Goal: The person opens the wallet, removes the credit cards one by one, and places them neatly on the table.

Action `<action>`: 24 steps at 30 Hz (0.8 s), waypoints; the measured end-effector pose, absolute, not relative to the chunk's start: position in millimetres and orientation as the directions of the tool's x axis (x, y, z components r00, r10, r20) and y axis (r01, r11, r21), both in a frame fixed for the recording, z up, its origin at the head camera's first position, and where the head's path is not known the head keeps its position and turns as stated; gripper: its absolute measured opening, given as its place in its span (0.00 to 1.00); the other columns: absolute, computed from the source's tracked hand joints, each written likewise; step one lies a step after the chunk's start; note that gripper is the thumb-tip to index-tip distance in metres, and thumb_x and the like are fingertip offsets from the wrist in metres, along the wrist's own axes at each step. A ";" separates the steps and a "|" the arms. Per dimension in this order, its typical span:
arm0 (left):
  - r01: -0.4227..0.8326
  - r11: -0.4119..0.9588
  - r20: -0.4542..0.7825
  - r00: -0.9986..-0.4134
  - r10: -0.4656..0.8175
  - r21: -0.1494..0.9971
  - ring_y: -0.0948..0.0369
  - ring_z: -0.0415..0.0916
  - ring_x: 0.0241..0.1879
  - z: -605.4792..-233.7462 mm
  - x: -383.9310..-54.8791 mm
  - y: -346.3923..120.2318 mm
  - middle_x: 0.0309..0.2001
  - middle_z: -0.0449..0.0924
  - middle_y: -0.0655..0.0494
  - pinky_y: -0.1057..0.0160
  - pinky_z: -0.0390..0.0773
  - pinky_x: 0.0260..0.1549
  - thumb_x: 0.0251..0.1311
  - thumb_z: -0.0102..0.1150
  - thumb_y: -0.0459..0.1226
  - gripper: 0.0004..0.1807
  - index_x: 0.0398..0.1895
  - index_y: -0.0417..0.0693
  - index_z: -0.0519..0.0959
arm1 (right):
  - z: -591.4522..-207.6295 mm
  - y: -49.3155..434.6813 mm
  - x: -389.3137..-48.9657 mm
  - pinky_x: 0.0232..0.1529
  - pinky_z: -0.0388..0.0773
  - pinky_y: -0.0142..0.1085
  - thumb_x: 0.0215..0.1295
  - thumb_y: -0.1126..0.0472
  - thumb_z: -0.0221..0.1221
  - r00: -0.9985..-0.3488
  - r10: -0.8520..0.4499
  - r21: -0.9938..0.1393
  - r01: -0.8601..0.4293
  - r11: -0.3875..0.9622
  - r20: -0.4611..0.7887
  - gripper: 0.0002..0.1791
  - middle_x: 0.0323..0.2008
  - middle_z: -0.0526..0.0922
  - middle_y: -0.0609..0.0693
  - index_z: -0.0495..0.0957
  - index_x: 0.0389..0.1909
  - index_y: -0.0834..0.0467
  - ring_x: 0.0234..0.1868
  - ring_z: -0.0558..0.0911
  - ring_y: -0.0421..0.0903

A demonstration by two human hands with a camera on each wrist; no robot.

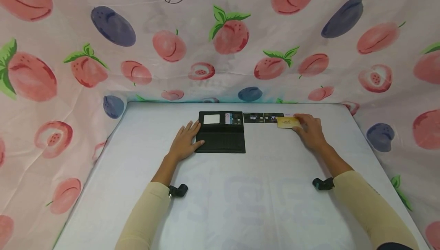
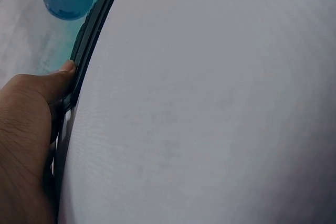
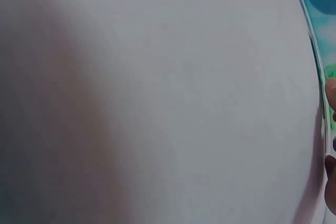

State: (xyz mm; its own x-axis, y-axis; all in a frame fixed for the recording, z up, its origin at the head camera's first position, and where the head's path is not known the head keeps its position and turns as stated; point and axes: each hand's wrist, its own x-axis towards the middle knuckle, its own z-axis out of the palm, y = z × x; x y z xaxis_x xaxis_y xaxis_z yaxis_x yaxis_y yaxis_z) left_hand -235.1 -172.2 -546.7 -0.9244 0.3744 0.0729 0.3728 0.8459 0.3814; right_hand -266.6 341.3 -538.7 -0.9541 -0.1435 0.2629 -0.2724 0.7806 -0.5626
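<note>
A black bifold wallet (image 1: 220, 139) lies spread out on the white table, with a white panel and several small cards showing in its upper half. My left hand (image 1: 183, 142) rests along its left edge, fingers extended and thumb on the lower half. In the left wrist view, that thumb touches the dark side of the wallet (image 2: 89, 40). My right hand (image 1: 310, 129) pinches a gold card (image 1: 287, 122) by its right end. This card overlaps a black "Vip" card (image 1: 270, 117); another black card (image 1: 253, 118) lies between that one and the wallet. Only fingertips (image 3: 331, 94) show in the right wrist view.
The white table (image 1: 220, 204) ends at a back edge just beyond the wallet and cards. A fruit-printed cloth (image 1: 199, 25) rises behind it and along both sides. A pale pinkish item (image 1: 288, 115) peeks out behind the gold card.
</note>
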 end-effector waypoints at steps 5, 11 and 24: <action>0.376 0.844 0.076 -0.923 0.377 0.383 0.46 0.42 0.83 -546.0 -234.5 -172.1 0.83 0.51 0.47 0.45 0.39 0.80 0.74 0.56 0.54 0.44 0.83 0.41 0.55 | -540.7 347.9 -268.4 0.53 0.58 0.56 0.74 0.64 0.65 -0.959 -0.118 -0.577 -0.252 0.777 0.259 0.27 0.70 0.72 0.65 0.73 0.71 0.62 0.59 0.66 0.62; 0.380 0.843 0.085 -0.922 0.377 0.382 0.46 0.42 0.83 -546.4 -235.3 -172.7 0.83 0.51 0.46 0.45 0.39 0.80 0.73 0.56 0.55 0.44 0.83 0.40 0.56 | -538.4 354.6 -271.3 0.55 0.60 0.57 0.75 0.64 0.64 -0.974 -0.080 -0.584 -0.193 0.788 0.213 0.26 0.72 0.70 0.65 0.75 0.72 0.58 0.63 0.63 0.64; 0.376 0.847 0.075 -0.923 0.377 0.375 0.47 0.42 0.83 -548.8 -237.3 -173.3 0.84 0.51 0.48 0.47 0.38 0.80 0.74 0.55 0.55 0.44 0.84 0.41 0.55 | -540.1 369.7 -275.2 0.58 0.64 0.60 0.77 0.63 0.62 -0.987 -0.005 -0.604 -0.100 0.791 0.158 0.25 0.73 0.69 0.65 0.72 0.71 0.61 0.63 0.64 0.66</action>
